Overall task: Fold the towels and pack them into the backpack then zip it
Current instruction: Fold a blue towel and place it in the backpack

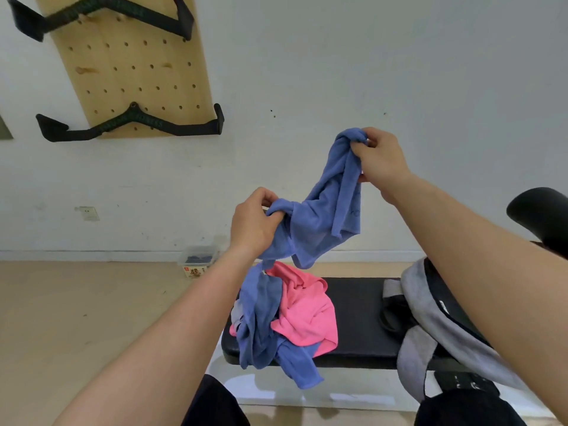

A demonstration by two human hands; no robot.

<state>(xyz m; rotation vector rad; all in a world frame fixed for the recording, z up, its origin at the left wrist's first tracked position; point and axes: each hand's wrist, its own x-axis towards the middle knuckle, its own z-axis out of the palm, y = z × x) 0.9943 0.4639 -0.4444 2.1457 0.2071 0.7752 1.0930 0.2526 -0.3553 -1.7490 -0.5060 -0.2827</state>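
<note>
White wall (399, 72) fills the top half, light wood floor (76, 302) below it on the left. Wooden pegboard (132, 72) on the wall, upper left. Upper black handle (116, 13) hangs at its top edge, lower black handle (132, 124) at its bottom edge.

Black padded table (359, 318) lower centre, running left to right. Grey backpack (451, 330) lies on the table's right end, partly behind the right forearm. Dark band along its upper side, can't tell if the zip is open or closed. Black rounded pad (541, 213) at the right edge, above the backpack.

Towel pile on the table's left end, all unfolded:
- pink towel (307, 312) crumpled on the right side
- second blue towel (258, 318) crumpled just left of it, touching, one corner hanging over the near table edge
- a bit of pale grey cloth at the pile's far-left side

Held blue towel (325, 210) is in the air above the pile, bunched and strung diagonally between both hands. Its lowest fold overlaps the pile in view, can't tell if they touch.

Right hand (381, 158) is the higher one, fingers and thumb pinching the towel's top end. Left hand (253, 222) lower and to the left, fingers curled around the other bunched end.

Clear plastic box (199, 256) on the floor against the wall, dark contents inside. White wall socket (87, 213) low on the wall, left of the box
</note>
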